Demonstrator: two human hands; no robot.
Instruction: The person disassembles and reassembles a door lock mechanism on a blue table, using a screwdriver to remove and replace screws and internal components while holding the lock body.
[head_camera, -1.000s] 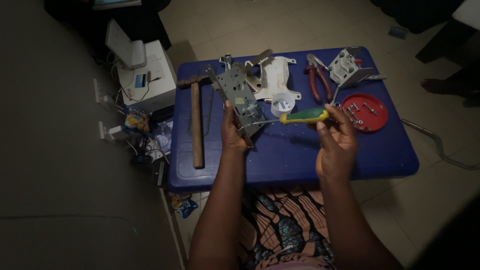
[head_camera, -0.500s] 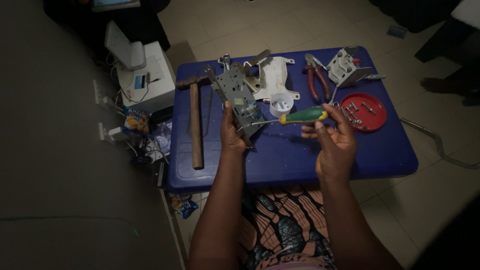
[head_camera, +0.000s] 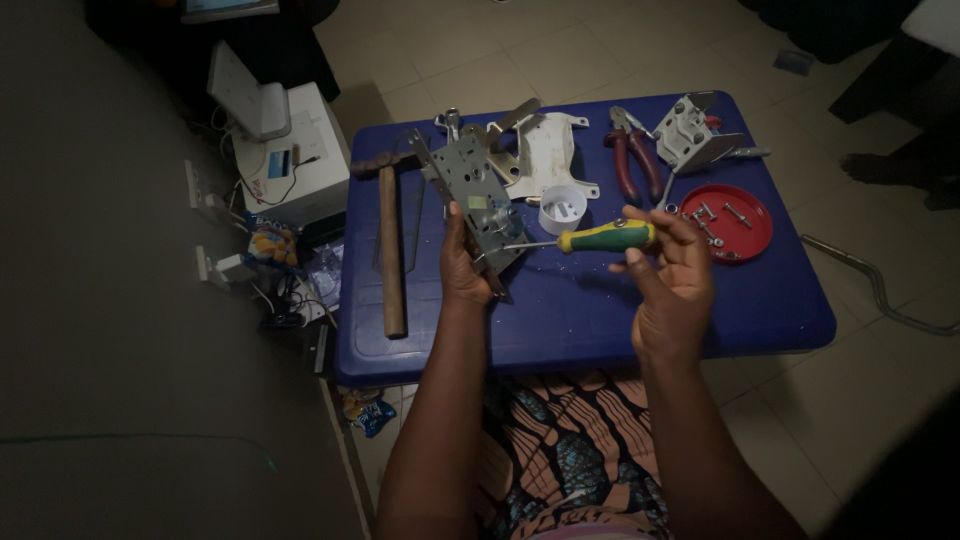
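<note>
My left hand (head_camera: 462, 265) grips a grey metal lock body (head_camera: 470, 195) and holds it tilted above the blue table (head_camera: 560, 310). My right hand (head_camera: 670, 270) holds a screwdriver (head_camera: 605, 238) with a yellow and green handle by the fingertips. Its thin shaft points left and its tip meets the lower part of the lock body. Both hands hover over the middle of the table.
A wooden-handled hammer (head_camera: 390, 240) lies at the table's left. Behind are a white plastic part (head_camera: 550, 160) with a round cup, red-handled pliers (head_camera: 632, 160), a small metal mechanism (head_camera: 690, 135) and a red lid (head_camera: 735, 222) with screws. A white box (head_camera: 295, 165) stands on the floor left.
The right hand's fingers have shifted along the screwdriver handle, as if turning it. The left hand and lock body have stayed in place.
</note>
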